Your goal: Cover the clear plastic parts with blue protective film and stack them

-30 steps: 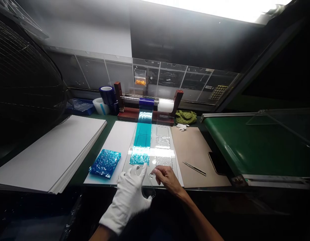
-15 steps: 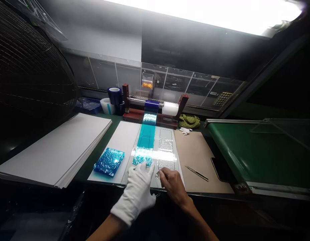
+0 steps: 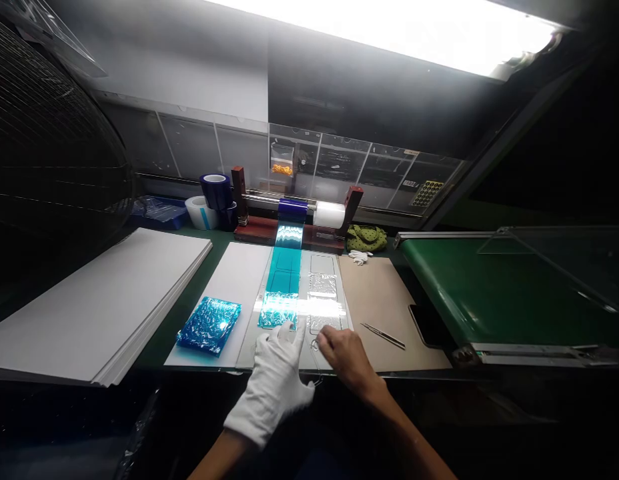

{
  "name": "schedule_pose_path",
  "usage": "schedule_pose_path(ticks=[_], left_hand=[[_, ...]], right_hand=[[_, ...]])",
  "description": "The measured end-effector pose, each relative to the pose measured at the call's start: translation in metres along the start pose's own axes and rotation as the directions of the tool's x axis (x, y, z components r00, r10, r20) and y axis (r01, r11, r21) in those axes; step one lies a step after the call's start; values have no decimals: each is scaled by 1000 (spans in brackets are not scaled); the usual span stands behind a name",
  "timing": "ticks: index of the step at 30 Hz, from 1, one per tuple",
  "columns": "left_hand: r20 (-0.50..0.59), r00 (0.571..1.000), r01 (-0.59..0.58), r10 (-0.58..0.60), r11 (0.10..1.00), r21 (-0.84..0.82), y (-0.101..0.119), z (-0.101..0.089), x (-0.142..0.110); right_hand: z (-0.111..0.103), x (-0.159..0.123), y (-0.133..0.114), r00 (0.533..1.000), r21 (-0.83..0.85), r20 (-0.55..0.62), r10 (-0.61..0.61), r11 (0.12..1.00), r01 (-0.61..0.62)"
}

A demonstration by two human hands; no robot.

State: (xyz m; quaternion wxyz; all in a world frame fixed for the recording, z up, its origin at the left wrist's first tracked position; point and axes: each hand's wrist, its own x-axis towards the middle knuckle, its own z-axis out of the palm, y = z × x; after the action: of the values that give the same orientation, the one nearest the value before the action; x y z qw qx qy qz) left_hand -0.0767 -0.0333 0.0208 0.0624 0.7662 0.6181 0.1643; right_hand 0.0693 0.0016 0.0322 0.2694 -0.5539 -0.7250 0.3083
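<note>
along the lower middle of the frame, two hands work at the near edge of a bench. the left hand [image 3: 274, 383], in a white cotton glove, is open with its fingers spread, reaching toward the lower end of a long clear sheet [image 3: 323, 310], and holds nothing that can be seen. the right hand [image 3: 347, 360], bare, is narrow, its fingertips [image 3: 325, 340] drawn together at the top of a thin clear cutout [image 3: 315, 363], which sits between the hands and over the bench edge. glare and the cutout's clearness make it hard to tell whether the fingers truly grip it. a light hold at the rim, as here, seems well suited to such a piece, since it keeps marks off the face.

just left of the clear sheet, a blue film strip [image 3: 284, 283] runs down the bench from a roller stand [image 3: 297, 233] of dark red wood. further left lie a crumpled blue film piece [image 3: 208, 327] and a stack of white boards [image 3: 99, 307]. to the right are a brown card mat [image 3: 389, 310] with tweezers [image 3: 383, 336], then a phone [image 3: 423, 327] and a green belt [image 3: 489, 290]. along the back stand rolls of blue tape [image 3: 215, 191] and clear bins [image 3: 339, 167], under a bright ceiling light [image 3: 389, 33].
</note>
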Motion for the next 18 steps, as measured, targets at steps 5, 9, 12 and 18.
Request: schedule_pose_path(ticks=[5, 9, 12, 18], left_hand=[[156, 987, 13, -28, 996, 94, 3, -13, 2], [208, 970, -96, 125, 985, -145, -2, -15, -1], [231, 961, -90, 154, 961, -263, -5, -11, -3], [225, 974, 197, 3, 468, -861, -25, 28, -7]], right_hand=[[10, -7, 4, 999, 7, -6, 42, 999, -42], [6, -9, 49, 924, 651, 233, 304, 657, -380], [1, -19, 95, 844, 829, 96, 527, 427, -361], [22, -99, 164, 512, 849, -87, 854, 333, -410]])
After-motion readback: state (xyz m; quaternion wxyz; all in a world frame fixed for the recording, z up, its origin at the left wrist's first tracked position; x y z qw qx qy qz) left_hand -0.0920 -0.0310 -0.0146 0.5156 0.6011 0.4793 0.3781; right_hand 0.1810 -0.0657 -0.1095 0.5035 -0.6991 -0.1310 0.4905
